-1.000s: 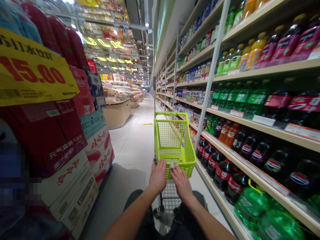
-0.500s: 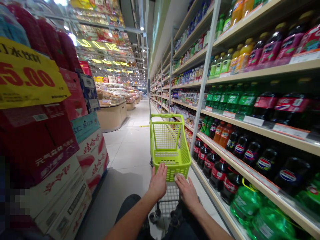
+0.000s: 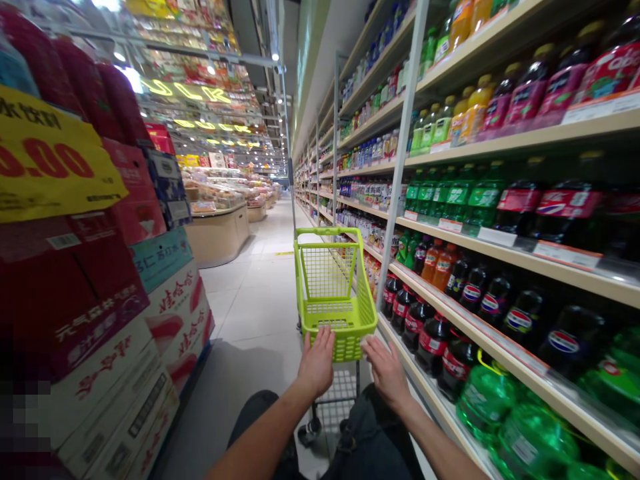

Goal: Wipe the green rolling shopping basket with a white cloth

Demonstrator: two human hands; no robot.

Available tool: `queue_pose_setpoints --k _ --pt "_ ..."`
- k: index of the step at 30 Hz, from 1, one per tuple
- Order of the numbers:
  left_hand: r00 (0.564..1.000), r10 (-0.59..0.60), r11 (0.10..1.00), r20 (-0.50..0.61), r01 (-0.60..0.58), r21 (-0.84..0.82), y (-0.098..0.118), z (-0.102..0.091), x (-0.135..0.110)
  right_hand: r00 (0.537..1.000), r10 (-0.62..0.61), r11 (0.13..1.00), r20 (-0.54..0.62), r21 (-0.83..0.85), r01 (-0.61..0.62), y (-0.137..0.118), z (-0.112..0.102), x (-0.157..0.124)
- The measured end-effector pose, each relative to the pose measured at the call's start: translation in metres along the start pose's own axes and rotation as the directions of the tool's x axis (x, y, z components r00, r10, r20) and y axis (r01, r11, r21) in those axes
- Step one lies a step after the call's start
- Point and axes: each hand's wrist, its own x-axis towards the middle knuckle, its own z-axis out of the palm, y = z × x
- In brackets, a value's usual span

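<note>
A lime-green shopping cart basket [image 3: 334, 323] stands on its wheeled frame in the aisle right in front of me. My left hand [image 3: 316, 363] lies on the basket's near rim with its fingers stretched forward over the edge. My right hand [image 3: 387, 373] is at the basket's near right corner, fingers extended and touching the side. Nothing shows in that hand. My dark trousers fill the bottom of the view below both forearms.
Long shelves of soft-drink bottles [image 3: 500, 293] run close along the right. Stacked red and white cartons [image 3: 165, 307] under a yellow price sign [image 3: 50, 160] line the left. The tiled aisle floor [image 3: 255, 300] leads ahead past a beige display counter [image 3: 217, 230].
The view has shifted so the cart sits a little further left. My right hand slid from the rear rim to the basket's right corner. The small white scrap near its fingers is no longer visible.
</note>
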Motion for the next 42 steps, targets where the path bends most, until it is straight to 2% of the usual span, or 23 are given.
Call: queue_pose_setpoints --k 2,4,7,9,11,15,17,19,21,23,25,27,30,32,34,37,39,41,42 --pt "1.0 -0.011 1.0 0.005 0.011 0.004 0.001 0.001 0.001 0.995 -0.006 1.0 -0.103 -0.018 0.004 0.005 -0.01 0.011" --pt "1.0 -0.018 1.0 0.009 0.018 0.006 0.001 0.002 0.002 0.988 0.038 0.998 -0.15 -0.042 -0.045 0.01 -0.012 0.016" --pt "1.0 -0.019 1.0 0.012 0.019 0.019 -0.002 0.004 0.005 0.99 0.122 0.991 -0.071 -0.05 -0.125 0.012 -0.002 0.008" --pt "0.999 -0.04 0.999 0.011 0.04 0.029 -0.008 0.005 0.007 0.993 0.117 0.993 0.007 -0.023 -0.117 0.01 0.005 -0.001" --pt "0.997 -0.073 0.997 0.018 0.072 0.042 -0.015 0.004 0.008 0.994 0.109 0.994 -0.006 0.004 -0.109 0.008 0.004 -0.002" --pt "0.996 -0.082 0.995 0.034 0.08 0.061 -0.024 0.001 0.008 0.971 0.164 0.986 -0.176 0.008 -0.166 0.01 -0.012 0.025" --pt "0.995 -0.084 0.995 0.048 0.082 0.057 -0.024 0.0 0.008 0.962 0.208 0.978 -0.178 0.004 -0.21 0.007 -0.012 0.041" --pt "0.994 -0.088 0.995 0.063 0.085 0.054 -0.023 0.0 0.007 0.965 0.229 0.973 -0.128 0.014 -0.229 -0.003 -0.004 0.049" --pt "0.995 -0.08 0.995 0.067 0.076 0.057 -0.022 0.0 0.007 0.984 0.167 0.985 -0.058 0.047 -0.164 -0.021 0.009 0.051" --pt "0.995 -0.069 0.996 0.07 0.065 0.061 -0.023 -0.001 0.006 0.999 0.036 0.996 0.015 0.084 -0.037 -0.038 0.018 0.051" --pt "0.996 -0.061 0.997 0.071 0.057 0.061 -0.026 -0.001 0.004 0.997 -0.047 0.995 0.065 0.086 0.042 -0.043 0.02 0.051" --pt "0.996 -0.057 0.997 0.064 0.054 0.052 -0.028 -0.001 0.002 0.997 -0.014 0.999 0.074 0.033 0.012 -0.03 0.015 0.051" --pt "0.997 -0.06 0.998 0.053 0.059 0.032 -0.031 0.001 -0.001 0.987 0.161 0.983 0.011 -0.086 -0.159 0.005 0.004 0.052" --pt "0.996 -0.07 0.997 0.047 0.069 0.022 -0.032 0.002 -0.003 0.972 0.234 0.963 -0.034 -0.127 -0.237 0.016 0.0 0.052" --pt "0.996 -0.08 0.997 0.038 0.079 0.018 -0.032 0.004 -0.003 0.977 0.211 0.97 -0.041 -0.112 -0.214 0.009 0.003 0.05" --pt "0.997 -0.08 0.997 0.018 0.08 0.017 -0.033 0.005 -0.003 0.999 0.053 0.998 -0.005 -0.028 -0.053 -0.021 0.014 0.049" --pt "0.998 -0.07 0.997 0.007 0.07 0.01 -0.034 0.006 -0.004 0.999 -0.028 1.0 0.025 0.006 0.028 -0.031 0.019 0.05" --pt "0.998 -0.068 0.998 0.0 0.068 0.002 -0.036 0.007 -0.005 0.999 -0.004 1.0 0.032 -0.007 0.005 -0.023 0.017 0.052" --pt "0.998 -0.067 0.998 -0.002 0.067 -0.002 -0.037 0.007 -0.005 0.998 0.052 0.998 0.017 -0.03 -0.052 -0.014 0.014 0.053"
